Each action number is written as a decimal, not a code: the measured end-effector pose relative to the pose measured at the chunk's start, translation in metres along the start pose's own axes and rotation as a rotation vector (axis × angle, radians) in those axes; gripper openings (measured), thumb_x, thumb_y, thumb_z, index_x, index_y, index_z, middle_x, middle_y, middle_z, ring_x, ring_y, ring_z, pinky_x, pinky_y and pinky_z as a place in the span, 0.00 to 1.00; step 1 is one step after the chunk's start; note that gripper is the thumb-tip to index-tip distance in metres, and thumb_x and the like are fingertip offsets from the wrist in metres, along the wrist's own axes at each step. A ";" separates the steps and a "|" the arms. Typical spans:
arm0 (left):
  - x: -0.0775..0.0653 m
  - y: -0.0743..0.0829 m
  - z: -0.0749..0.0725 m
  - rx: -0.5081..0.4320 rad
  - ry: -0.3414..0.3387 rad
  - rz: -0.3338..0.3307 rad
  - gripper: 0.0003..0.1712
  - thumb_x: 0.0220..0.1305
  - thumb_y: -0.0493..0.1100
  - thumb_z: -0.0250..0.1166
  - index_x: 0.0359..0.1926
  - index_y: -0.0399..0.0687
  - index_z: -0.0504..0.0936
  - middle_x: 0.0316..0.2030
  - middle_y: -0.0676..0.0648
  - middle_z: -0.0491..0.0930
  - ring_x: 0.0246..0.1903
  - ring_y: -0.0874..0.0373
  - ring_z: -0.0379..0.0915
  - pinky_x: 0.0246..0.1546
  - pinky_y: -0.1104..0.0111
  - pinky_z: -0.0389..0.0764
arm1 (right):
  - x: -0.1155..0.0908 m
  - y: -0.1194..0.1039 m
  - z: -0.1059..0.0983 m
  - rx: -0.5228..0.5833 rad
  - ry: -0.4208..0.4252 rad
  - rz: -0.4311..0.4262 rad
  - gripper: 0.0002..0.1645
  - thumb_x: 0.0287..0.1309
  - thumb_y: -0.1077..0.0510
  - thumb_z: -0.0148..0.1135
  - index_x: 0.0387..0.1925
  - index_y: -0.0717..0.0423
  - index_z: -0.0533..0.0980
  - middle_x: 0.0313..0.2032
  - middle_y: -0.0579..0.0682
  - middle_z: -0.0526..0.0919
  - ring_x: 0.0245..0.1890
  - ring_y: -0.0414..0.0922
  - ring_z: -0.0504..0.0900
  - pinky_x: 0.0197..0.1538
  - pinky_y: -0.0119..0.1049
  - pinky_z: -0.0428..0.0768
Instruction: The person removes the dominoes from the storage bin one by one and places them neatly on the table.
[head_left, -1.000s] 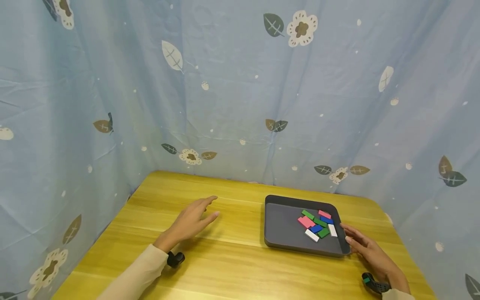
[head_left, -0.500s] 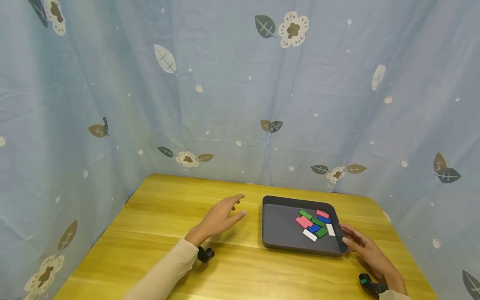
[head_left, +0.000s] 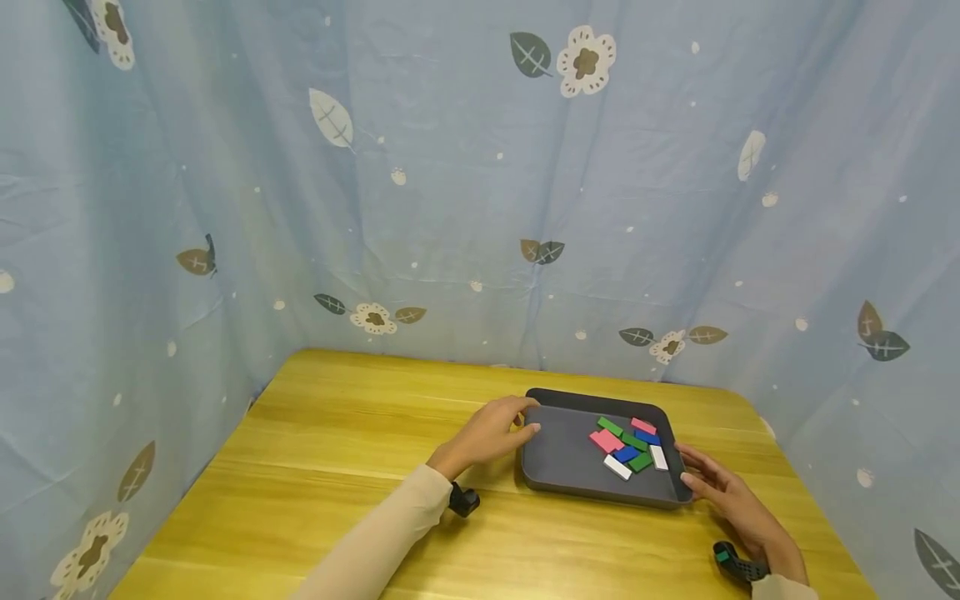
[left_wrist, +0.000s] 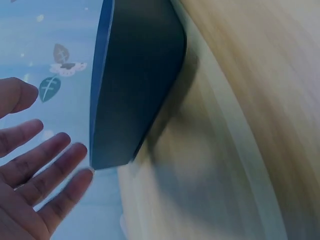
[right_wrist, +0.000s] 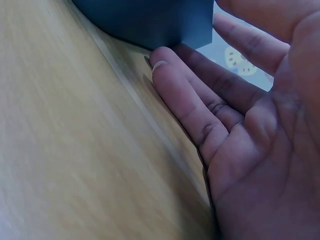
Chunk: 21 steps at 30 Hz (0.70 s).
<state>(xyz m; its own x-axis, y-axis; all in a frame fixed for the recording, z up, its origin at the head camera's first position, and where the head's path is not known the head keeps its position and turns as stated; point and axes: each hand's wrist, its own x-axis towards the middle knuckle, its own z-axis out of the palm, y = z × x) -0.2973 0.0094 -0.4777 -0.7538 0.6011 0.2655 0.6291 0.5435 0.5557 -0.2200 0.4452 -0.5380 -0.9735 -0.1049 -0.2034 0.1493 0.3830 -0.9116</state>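
A dark grey tray with raised walls lies on the table. Several small flat rectangular blocks in pink, green, blue and white are grouped in its right half. My left hand is at the tray's left wall, thumb and fingers extended near the rim. In the left wrist view its fingers are spread and look just apart from the wall. My right hand is at the right wall, its fairly straight fingers touching or very near the outside. Neither hand holds a block.
The yellow wood-grain table extends left and in front of the tray. A blue curtain with flowers and leaves stands behind the table and along both sides. Each wrist wears a black strapped device.
My left hand has moved right across the table to the tray's left wall. My right hand has stayed at the right wall, and the tray and blocks look unmoved on the table.
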 end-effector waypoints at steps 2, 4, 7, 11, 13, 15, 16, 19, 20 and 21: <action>0.005 0.002 0.005 -0.008 -0.015 0.024 0.24 0.77 0.52 0.61 0.66 0.48 0.78 0.53 0.50 0.82 0.47 0.55 0.81 0.45 0.70 0.80 | 0.000 -0.001 0.001 -0.004 0.004 0.015 0.44 0.74 0.42 0.58 0.82 0.45 0.53 0.77 0.63 0.54 0.67 0.49 0.68 0.54 0.42 0.79; 0.010 0.004 0.009 -0.027 -0.027 0.041 0.22 0.76 0.50 0.62 0.65 0.46 0.79 0.53 0.49 0.83 0.47 0.54 0.82 0.45 0.71 0.80 | 0.001 -0.001 0.001 -0.010 0.007 0.024 0.44 0.74 0.41 0.58 0.82 0.46 0.52 0.77 0.63 0.54 0.69 0.57 0.65 0.54 0.42 0.79; 0.017 0.007 0.015 -0.042 -0.034 0.049 0.20 0.76 0.49 0.63 0.62 0.46 0.81 0.52 0.49 0.83 0.47 0.55 0.82 0.45 0.72 0.80 | 0.002 0.000 0.001 -0.017 0.008 0.021 0.45 0.75 0.41 0.58 0.82 0.46 0.51 0.77 0.63 0.54 0.71 0.61 0.61 0.54 0.42 0.78; 0.030 0.013 0.025 -0.029 -0.030 0.063 0.17 0.75 0.47 0.64 0.58 0.45 0.83 0.48 0.48 0.85 0.44 0.58 0.81 0.43 0.74 0.79 | 0.002 0.003 0.000 0.001 -0.003 0.025 0.44 0.75 0.41 0.58 0.82 0.45 0.51 0.78 0.62 0.53 0.73 0.63 0.58 0.56 0.43 0.77; 0.035 0.018 0.030 -0.034 -0.035 0.069 0.16 0.75 0.45 0.64 0.57 0.44 0.84 0.45 0.48 0.85 0.43 0.60 0.81 0.42 0.75 0.78 | 0.001 0.004 -0.001 0.015 -0.015 0.028 0.44 0.75 0.42 0.58 0.82 0.44 0.51 0.78 0.62 0.52 0.74 0.64 0.57 0.57 0.43 0.76; 0.041 0.022 0.034 -0.049 -0.044 0.069 0.15 0.74 0.45 0.65 0.56 0.44 0.84 0.43 0.50 0.84 0.41 0.61 0.80 0.41 0.76 0.78 | 0.001 0.004 -0.001 0.026 -0.017 0.038 0.44 0.75 0.42 0.58 0.82 0.42 0.51 0.79 0.61 0.52 0.74 0.63 0.57 0.58 0.44 0.76; 0.043 0.023 0.037 -0.058 -0.050 0.064 0.15 0.74 0.45 0.64 0.56 0.44 0.84 0.43 0.50 0.84 0.41 0.63 0.80 0.40 0.76 0.78 | 0.001 0.004 -0.001 0.027 -0.018 0.042 0.43 0.75 0.42 0.58 0.82 0.42 0.51 0.79 0.61 0.52 0.74 0.63 0.58 0.57 0.44 0.76; 0.051 0.027 0.042 -0.092 -0.058 0.041 0.16 0.74 0.46 0.64 0.56 0.44 0.84 0.42 0.50 0.85 0.39 0.64 0.79 0.39 0.76 0.78 | 0.002 0.002 -0.002 0.010 -0.015 0.028 0.44 0.75 0.42 0.58 0.82 0.43 0.51 0.78 0.61 0.53 0.72 0.60 0.61 0.56 0.42 0.77; 0.053 0.028 0.044 -0.106 -0.061 0.031 0.16 0.74 0.46 0.64 0.57 0.44 0.84 0.42 0.50 0.85 0.38 0.65 0.79 0.39 0.76 0.78 | 0.003 0.001 -0.003 0.007 -0.010 0.024 0.44 0.75 0.42 0.58 0.82 0.43 0.51 0.78 0.61 0.54 0.72 0.59 0.63 0.56 0.42 0.78; 0.055 0.028 0.046 -0.118 -0.063 0.019 0.16 0.74 0.46 0.64 0.57 0.44 0.84 0.42 0.50 0.85 0.37 0.66 0.78 0.39 0.75 0.78 | 0.004 0.001 -0.003 0.003 -0.012 0.013 0.44 0.75 0.42 0.58 0.82 0.43 0.51 0.78 0.61 0.54 0.71 0.58 0.64 0.56 0.42 0.78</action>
<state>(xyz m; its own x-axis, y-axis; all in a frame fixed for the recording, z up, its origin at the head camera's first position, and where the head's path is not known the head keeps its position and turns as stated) -0.3125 0.0843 -0.4838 -0.7260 0.6482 0.2295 0.6142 0.4611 0.6405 -0.2247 0.4476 -0.5384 -0.9694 -0.1106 -0.2190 0.1620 0.3819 -0.9099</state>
